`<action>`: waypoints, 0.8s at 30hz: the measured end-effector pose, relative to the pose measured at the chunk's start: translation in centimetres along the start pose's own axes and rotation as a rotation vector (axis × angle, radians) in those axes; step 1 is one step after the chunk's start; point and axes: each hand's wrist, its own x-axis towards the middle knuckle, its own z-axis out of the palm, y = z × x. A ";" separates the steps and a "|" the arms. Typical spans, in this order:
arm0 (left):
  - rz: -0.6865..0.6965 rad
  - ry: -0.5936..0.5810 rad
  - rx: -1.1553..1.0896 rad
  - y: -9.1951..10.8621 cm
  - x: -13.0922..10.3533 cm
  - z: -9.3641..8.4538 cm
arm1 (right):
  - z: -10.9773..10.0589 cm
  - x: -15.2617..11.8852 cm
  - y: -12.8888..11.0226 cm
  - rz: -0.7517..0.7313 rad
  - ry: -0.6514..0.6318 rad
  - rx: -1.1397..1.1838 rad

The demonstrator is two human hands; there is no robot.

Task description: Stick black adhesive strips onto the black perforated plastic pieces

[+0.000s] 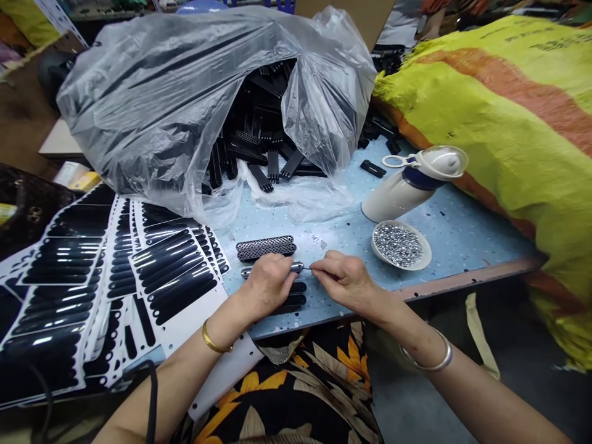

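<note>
the left hand (267,285) presses down on a narrow black strip (296,267) at the table's (462,240) near edge, pinning it flat so it can't slide, while the right hand (345,280) pinches a thin tool (311,268) whose tip meets the strip's right end. the dish of silver beads (400,245) sits just right of that hand, within easy reach, and a mesh strip (266,248) lies just beyond the hands

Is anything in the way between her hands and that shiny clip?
Nothing visible. The left hand already rests on the clip, and the right hand pinches a thin tool at the clip's end.
</note>
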 end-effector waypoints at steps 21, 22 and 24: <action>-0.013 -0.001 -0.050 0.2 -0.1 -0.1 | 0.5 1.1 0.2 0.011 -0.074 -0.027; -0.011 0.000 -0.053 0.2 -0.1 -0.1 | 0.5 1.1 0.3 0.010 -0.075 -0.020; -0.009 0.005 -0.054 0.2 -0.1 -0.1 | 0.6 1.2 0.3 0.002 -0.076 -0.005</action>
